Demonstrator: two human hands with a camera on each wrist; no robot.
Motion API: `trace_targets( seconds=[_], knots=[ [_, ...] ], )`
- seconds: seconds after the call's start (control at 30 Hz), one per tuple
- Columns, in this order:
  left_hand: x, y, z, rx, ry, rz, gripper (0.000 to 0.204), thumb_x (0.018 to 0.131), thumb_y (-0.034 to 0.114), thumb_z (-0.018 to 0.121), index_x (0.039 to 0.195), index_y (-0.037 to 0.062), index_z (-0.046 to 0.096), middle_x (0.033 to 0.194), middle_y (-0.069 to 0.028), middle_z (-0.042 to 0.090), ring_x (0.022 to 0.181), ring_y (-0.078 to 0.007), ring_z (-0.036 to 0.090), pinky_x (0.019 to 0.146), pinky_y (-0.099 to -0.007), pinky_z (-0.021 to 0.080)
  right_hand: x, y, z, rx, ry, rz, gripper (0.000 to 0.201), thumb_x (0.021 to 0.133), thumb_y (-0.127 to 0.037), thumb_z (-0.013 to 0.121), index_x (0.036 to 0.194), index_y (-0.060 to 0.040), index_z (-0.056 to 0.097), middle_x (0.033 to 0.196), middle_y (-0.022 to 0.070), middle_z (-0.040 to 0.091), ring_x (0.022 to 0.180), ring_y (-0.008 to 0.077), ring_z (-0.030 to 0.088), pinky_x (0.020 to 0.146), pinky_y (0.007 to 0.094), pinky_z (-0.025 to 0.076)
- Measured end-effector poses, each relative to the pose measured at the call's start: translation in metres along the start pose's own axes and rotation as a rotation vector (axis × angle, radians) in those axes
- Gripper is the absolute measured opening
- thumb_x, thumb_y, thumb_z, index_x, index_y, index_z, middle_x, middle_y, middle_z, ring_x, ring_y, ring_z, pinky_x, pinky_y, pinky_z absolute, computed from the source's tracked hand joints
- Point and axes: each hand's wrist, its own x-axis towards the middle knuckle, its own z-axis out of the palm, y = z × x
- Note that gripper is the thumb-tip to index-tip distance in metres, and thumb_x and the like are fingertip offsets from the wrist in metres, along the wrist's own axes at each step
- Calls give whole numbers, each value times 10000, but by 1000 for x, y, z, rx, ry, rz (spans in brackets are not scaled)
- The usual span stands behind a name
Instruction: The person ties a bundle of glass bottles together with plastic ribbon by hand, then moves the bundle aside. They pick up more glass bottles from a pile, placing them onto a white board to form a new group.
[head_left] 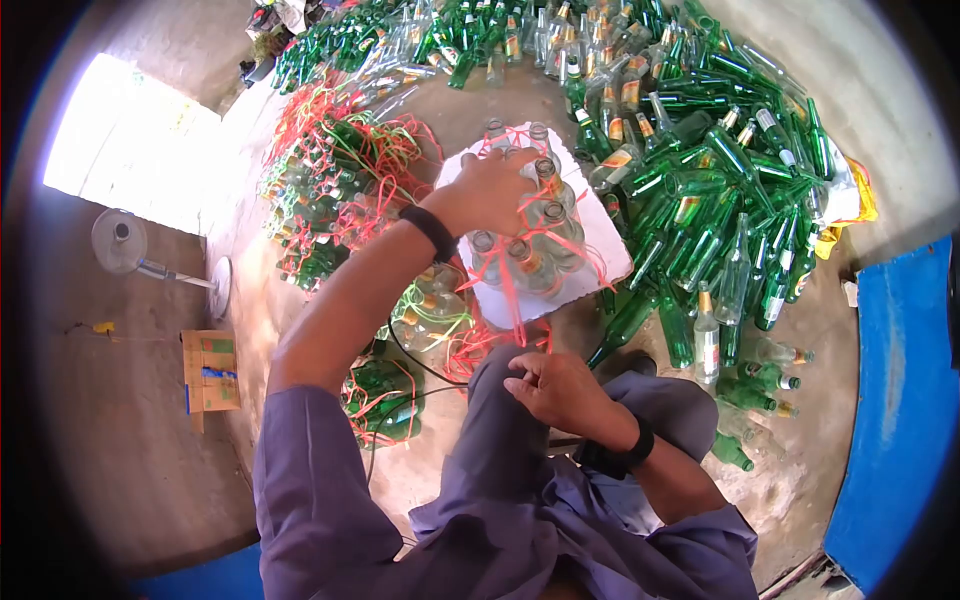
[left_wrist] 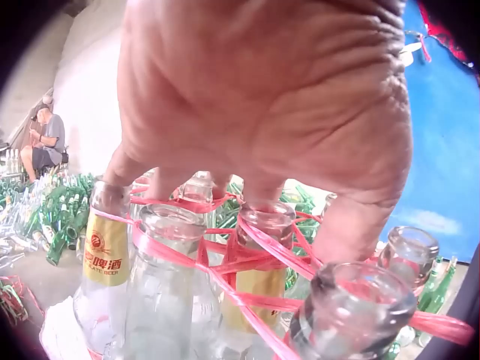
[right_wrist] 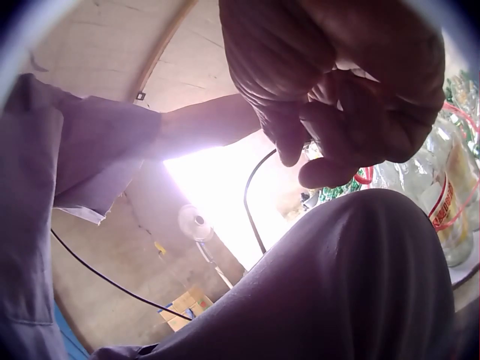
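Several clear glass beer bottles (head_left: 535,265) stand upright in a bundle on a white board (head_left: 606,238), bound near the necks by pink plastic strapping (left_wrist: 225,266). From above, my left hand (head_left: 490,197) grips the bundle, palm down over the mouths. In the left wrist view its spread fingers reach down onto and among the necks, and the fingertips are partly hidden behind the glass. My right hand (head_left: 572,395) hangs loosely curled over the knee (right_wrist: 375,240), beside the bundle, with nothing visible in it.
Loose green bottles (head_left: 690,220) cover the floor to the right and far side. At left lie tied bundles with tangled red strapping (head_left: 320,110). A black cable (head_left: 410,360) runs near the knee. A fan (head_left: 122,240), a carton (head_left: 212,370) and a seated person (left_wrist: 51,139) are farther off.
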Motion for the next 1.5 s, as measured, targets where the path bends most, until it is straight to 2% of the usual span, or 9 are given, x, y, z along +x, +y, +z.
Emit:
trace_targets(
  seconds=[0.13, 0.2, 0.3, 0.73, 0.8, 1.03, 1.1, 1.47, 1.5],
  knots=[
    [6, 4, 0, 78, 14, -41, 509, 609, 254, 746, 1106, 144, 732, 1438, -81, 441, 1219, -348, 510, 943, -546, 488, 0, 4, 5, -4, 16, -24, 314, 870, -213, 709, 1044, 46, 680, 750, 179, 699, 686, 288, 703, 651, 374, 539],
    [8, 3, -6, 28, -75, -40, 435, 590, 248, 745, 1007, 127, 761, 1396, -70, 482, 1183, -353, 533, 874, -540, 519, 0, 2, 4, -19, 11, -28, 311, 868, -213, 710, 1042, 44, 681, 752, 179, 699, 688, 290, 703, 649, 377, 538],
    [7, -1, -6, -28, -25, -13, 380, 578, 246, 745, 933, 113, 770, 1330, -62, 520, 1135, -355, 554, 842, -530, 532, 0, 3, 7, -44, 8, -42, 302, 868, -211, 709, 1038, 37, 682, 754, 176, 700, 691, 295, 702, 648, 383, 537],
    [-1, -3, 10, -99, -23, -129, 316, 630, 239, 744, 913, 98, 753, 1298, -79, 514, 1219, -412, 464, 884, -552, 506, -7, 2, -2, -52, 8, -29, 299, 872, -225, 707, 1048, 16, 685, 757, 152, 705, 690, 292, 699, 650, 382, 538],
    [-4, -7, 16, -29, 128, -34, 269, 645, 303, 713, 839, 124, 766, 1247, -58, 541, 1025, -377, 566, 748, -524, 513, -7, 1, -2, -74, 12, -44, 298, 872, -225, 707, 1049, 13, 686, 756, 151, 705, 689, 293, 698, 648, 383, 539],
    [-8, -4, 16, -46, 228, -15, 293, 694, 367, 717, 821, 104, 750, 1252, -74, 535, 1077, -393, 551, 773, -542, 517, -13, 10, -1, -86, 47, -63, 299, 867, -224, 707, 1039, 19, 681, 742, 149, 701, 692, 302, 698, 645, 392, 542],
    [-6, 2, 5, -87, -5, -130, 361, 688, 246, 746, 1016, 97, 748, 1359, -88, 474, 1220, -411, 474, 895, -546, 487, -11, 10, -1, -100, 37, -71, 296, 866, -222, 708, 1031, 22, 680, 740, 151, 700, 693, 306, 698, 642, 393, 541],
    [-29, -6, 4, -124, 91, -55, 287, 699, 196, 727, 949, 61, 692, 1268, -108, 497, 1152, -397, 492, 868, -485, 493, -13, 9, 1, -70, 5, -120, 264, 863, -187, 709, 1012, 28, 676, 723, 169, 687, 670, 315, 691, 620, 388, 528],
    [-34, -5, 5, -119, 82, -47, 274, 693, 174, 717, 941, 61, 682, 1238, -111, 504, 1143, -396, 497, 860, -477, 495, -13, 7, 2, -35, -7, -92, 214, 863, -197, 692, 926, 3, 648, 729, 192, 659, 707, 374, 658, 638, 454, 504]
  ],
)
